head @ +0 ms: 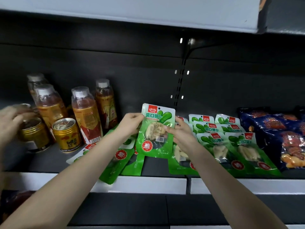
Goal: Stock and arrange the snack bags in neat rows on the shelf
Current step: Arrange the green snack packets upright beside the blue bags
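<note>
Held bag: we see the held bag (156, 131), green with a clear window, upright at centre frame and lifted off the shelf (49, 159).
Left hand: our left hand (130, 123) has its fingers curled round the bag's upper left edge.
Right hand: our right hand (181, 133) pinches the right edge at mid-height, with the thumb on the front film.
Weight: we judge it light, since an edge pinch on each side carries it without sag.
Stiffness: the film is soft and the lumpy filling sits low, so we expect it to flop if held by one corner.
Surface: the film is glossy and probably slick. We would take it by the flat sealed margins, not the bulging window.
Fragility: low, we think, though squeezing the middle could crush the contents.
Tidy rows: the rows of matching bags (231, 141) lie flat and overlapping, right of centre.
Loose pile: the skewed green bags (118, 161) sit at lower centre-left, one poking past the shelf lip.
Neighbours: the blue bags (280, 133) are at far right, with bottles (85, 113) and cans (66, 134) at left.
Other hand: a blurred hand (9, 123) at the left edge rests on a can, and we cannot tell its grip.
</note>
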